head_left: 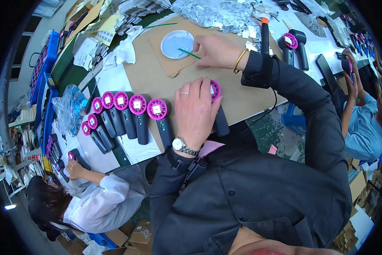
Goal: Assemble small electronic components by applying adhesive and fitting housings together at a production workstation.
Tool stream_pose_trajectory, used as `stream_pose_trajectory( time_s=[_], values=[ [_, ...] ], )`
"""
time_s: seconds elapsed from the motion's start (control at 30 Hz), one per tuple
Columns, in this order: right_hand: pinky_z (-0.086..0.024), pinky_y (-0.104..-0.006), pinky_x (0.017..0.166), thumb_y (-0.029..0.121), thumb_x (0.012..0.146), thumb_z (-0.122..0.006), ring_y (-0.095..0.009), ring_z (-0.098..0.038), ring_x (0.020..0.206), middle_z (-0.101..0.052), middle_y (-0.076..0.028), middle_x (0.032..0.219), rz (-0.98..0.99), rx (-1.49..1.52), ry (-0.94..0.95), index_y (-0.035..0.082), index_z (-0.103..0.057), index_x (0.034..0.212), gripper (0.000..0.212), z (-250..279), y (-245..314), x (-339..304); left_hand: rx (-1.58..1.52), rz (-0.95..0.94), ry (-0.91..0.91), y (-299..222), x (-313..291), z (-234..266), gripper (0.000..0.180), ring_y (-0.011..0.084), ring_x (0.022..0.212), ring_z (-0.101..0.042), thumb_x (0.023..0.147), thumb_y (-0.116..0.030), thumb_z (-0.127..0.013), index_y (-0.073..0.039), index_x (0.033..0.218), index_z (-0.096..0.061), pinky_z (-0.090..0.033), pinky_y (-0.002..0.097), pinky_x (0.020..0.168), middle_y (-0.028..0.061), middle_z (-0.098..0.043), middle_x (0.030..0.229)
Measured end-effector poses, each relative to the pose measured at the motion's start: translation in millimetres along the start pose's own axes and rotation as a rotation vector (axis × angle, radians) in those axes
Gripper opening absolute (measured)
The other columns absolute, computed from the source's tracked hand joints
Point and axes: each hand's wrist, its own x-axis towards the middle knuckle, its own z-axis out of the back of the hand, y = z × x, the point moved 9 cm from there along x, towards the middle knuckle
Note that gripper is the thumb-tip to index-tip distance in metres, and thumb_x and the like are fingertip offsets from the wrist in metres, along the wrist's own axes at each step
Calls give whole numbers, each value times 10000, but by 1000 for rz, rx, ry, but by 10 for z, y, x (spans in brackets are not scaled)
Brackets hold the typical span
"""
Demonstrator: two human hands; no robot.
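LH (195,109) grips dryer (221,121) | RH (220,51) pinches grn stick (188,52) | dish (170,41), dryer row (157,109) nr

Dark handles (142,129) look matt plastic, their pink rings (157,102) glossier; the brown sheet (248,91) resembles matt paper, the bracelet (240,60) shiny metal.

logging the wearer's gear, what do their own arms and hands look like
Both arms wear black sleeves. The left hand has a silver ring and, at its wrist, a silver wristwatch with a round pale dial. The right hand has a gold bangle at its wrist, and a thin black cable hangs below that sleeve.
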Motion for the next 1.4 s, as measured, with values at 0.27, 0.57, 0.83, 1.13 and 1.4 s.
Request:
stream_pose_trajectory(
  time_s=[0.27,0.57,0.83,1.13,1.4],
  values=[
    [-585,-440,739,290,941,-825,-342,-737,759,-767,-190,871,123,-246,-311,13,-826,1005,285,441,112,102,-13,12,-89,102,-128,163,537,358,1235,-617,872,-233,-883,-23,1333,-706,-482,499,1047,133,-695,1355],
    [-568,-375,688,247,965,-798,-254,-707,685,-781,-166,813,-130,71,-235,-5,-840,1043,267,295,-341,27,-66,46,-97,144,-161,169,462,391,1245,-625,895,-211,-878,-44,1304,-742,-488,506,1041,143,-700,1376],
    [-530,-312,688,240,973,-809,-115,-643,718,-785,-88,803,-328,312,-121,3,-860,1026,248,2,-605,91,-133,74,-107,182,-176,151,555,394,1269,-622,872,-195,-897,-27,1363,-700,-481,512,1062,151,-705,1364],
    [-522,-278,718,243,973,-821,-91,-628,743,-796,-38,859,-421,479,-96,-15,-861,997,263,-181,-670,126,-92,56,-136,168,-198,158,613,369,1293,-617,874,-219,-903,-34,1411,-674,-423,541,1154,143,-712,1350],
    [-498,-256,672,225,982,-823,-72,-604,728,-776,-3,874,-622,738,-76,-14,-851,1060,253,-58,-681,26,-74,124,-124,204,-234,131,673,305,1310,-617,888,-251,-908,-60,1472,-634,-299,566,1233,111,-714,1340]
  ],
)
